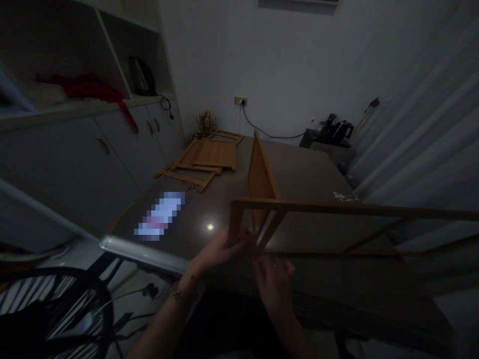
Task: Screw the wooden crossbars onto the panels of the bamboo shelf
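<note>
A long wooden frame (322, 205) lies on its side along the near part of the table, running off to the right. A slatless wooden panel (260, 174) stands upright against its left end. My left hand (226, 248) is closed around the frame's left end post, its fingertips partly hidden behind the wood. My right hand (275, 279) is just below the frame's lower rail, with fingers curled together near the corner. Whatever those fingers may hold is too dark and small to make out.
More wooden panels and frames (215, 153) lie at the table's far left, with small metal pieces (192, 186) nearby. A blurred bright rectangle (160, 217) rests on the left. A black fan (56, 309) stands at lower left. White scraps (344, 196) lie on the right.
</note>
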Available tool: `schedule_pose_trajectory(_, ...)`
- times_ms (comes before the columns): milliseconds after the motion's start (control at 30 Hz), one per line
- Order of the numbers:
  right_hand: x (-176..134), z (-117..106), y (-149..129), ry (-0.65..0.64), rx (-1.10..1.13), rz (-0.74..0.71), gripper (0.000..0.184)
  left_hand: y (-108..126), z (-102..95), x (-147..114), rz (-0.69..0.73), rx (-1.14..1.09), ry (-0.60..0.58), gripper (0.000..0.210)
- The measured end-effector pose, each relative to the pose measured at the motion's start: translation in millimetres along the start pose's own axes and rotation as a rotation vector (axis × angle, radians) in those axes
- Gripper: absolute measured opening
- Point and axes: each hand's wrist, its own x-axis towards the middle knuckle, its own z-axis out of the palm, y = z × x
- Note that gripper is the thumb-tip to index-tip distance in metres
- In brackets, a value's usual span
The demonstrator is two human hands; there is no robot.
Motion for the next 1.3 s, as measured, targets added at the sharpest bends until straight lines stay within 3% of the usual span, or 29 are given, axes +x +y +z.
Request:
schedule_pose_trajectory(333, 4.9, 4.4, -8.0, 0.064, -0.077, 0.007, 0.050, 1.3, -0.6, 1.9, 0.051, -0.072, -0.026, 0.032)
schedule_pose_trajectory(467, 3.7, 6.4, -6.7, 0.070, -0.046, 0.022, 0.049, -2.8, -7.6, -0.5, 0.043, -0.155, 0.111, 0.057)
schedule_pose_trajectory(567, 3.0, 6.5, -6.4, 0.061, -0.023, 0.037, 0.049, 3.9, -19.2, 3.2, 0.150, -0.249, 0.214, 0.075)
schedule_pose_trajectory(667, 3.0, 5.9, -6.5, 0.057, -0.018, 0.038, 0.049, 25.0, -35.1, 22.2, 0.276, -0.279, 0.219, 0.086)
schedule_pose_trajectory(733, 3.3, 5.3, -6.2, 0.055, -0.018, 0.037, 0.049, 43.6, -46.4, 45.2, 0.354, -0.287, 0.221, 0.101)
schedule_pose_trajectory(800, 3.4, 5.0, -5.7, 0.055, -0.018, 0.029, 0.049, 61.7, -56.4, 72.9, 0.503, -0.285, 0.240, 0.103)
schedule_pose_trajectory(900, 3.2, 5.3, -4.7, 0.053, -0.022, 0.018, 0.050, 81.9, -64.8, 112.3, 0.621, -0.072, 0.087, 0.107)
schedule_pose_trajectory(1033, 2.3, 5.9, -4.3, 0.029, -0.017, 0.037, 0.051, 92.9, -61.8, 143.3, 0.551, 0.180, 0.024, 0.107)
schedule_pose_trajectory(1200, 1.2, 5.7, -4.8, -0.001, -0.011, 0.052, 0.044, 92.2, -50.7, 153.4, 0.476, 0.217, 0.174, 0.073)
schedule_pose_trajectory(1300, 1.4, 5.4, -4.6, 0.003, -0.017, 0.056, 0.046, 89.0, -45.8, 157.1, 0.465, 0.229, 0.225, 0.067)
